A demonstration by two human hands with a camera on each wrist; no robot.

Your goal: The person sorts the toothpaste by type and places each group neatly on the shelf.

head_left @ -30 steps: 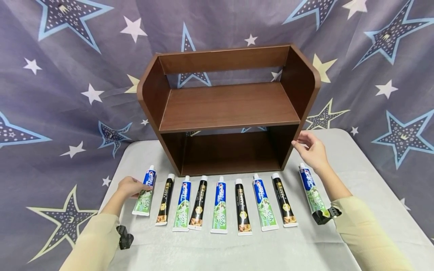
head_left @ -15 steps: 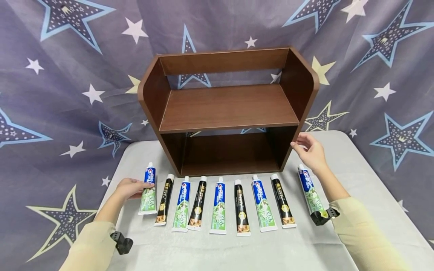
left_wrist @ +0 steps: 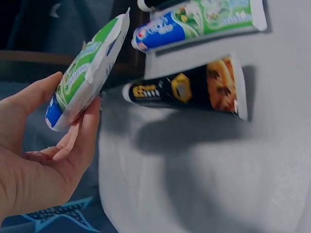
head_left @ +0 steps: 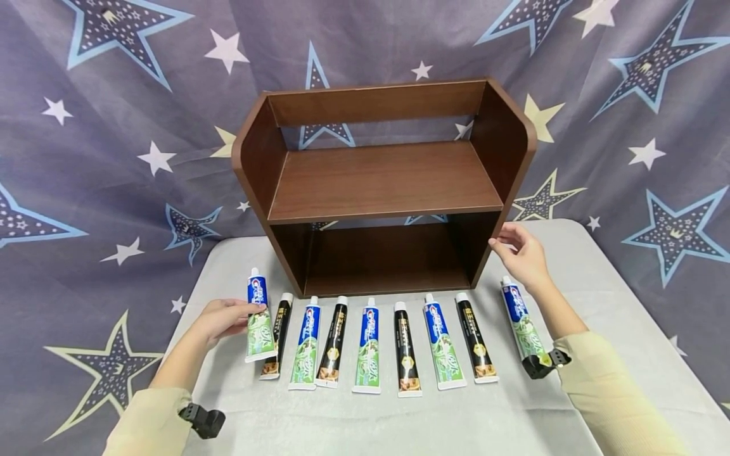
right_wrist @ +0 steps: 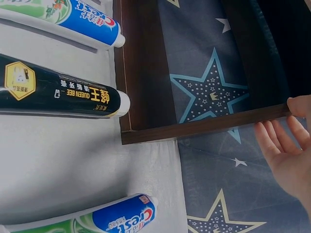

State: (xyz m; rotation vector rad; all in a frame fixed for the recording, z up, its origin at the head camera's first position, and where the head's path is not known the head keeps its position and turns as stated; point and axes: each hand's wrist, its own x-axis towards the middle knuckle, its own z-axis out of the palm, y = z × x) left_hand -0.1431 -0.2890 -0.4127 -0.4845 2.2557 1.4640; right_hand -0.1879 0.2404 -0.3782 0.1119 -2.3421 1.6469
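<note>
My left hand (head_left: 224, 320) pinches a blue and green toothpaste tube (head_left: 262, 329) between thumb and fingers. In the left wrist view this tube (left_wrist: 87, 73) is raised off the table, over the near end of a black toothpaste tube (left_wrist: 194, 92). At the other side, my right hand (head_left: 523, 253) holds the right side panel of a brown wooden shelf (head_left: 388, 180). The right wrist view has the thumb of that hand (right_wrist: 291, 150) on one face of the panel edge (right_wrist: 209, 125) and the fingers on the other.
Several toothpaste tubes, blue-green and black in turn, lie in a row before the shelf; one black tube (head_left: 408, 354) is mid-row. A blue-green tube (head_left: 521, 323) lies near my right forearm. Behind the white-covered table (head_left: 376, 427) hangs a star-patterned curtain (head_left: 371, 38).
The left hand has lifted the leftmost blue-green tube from the table and carried it right, so it now overlaps the black tube beside it. My right hand stays on the shelf.
</note>
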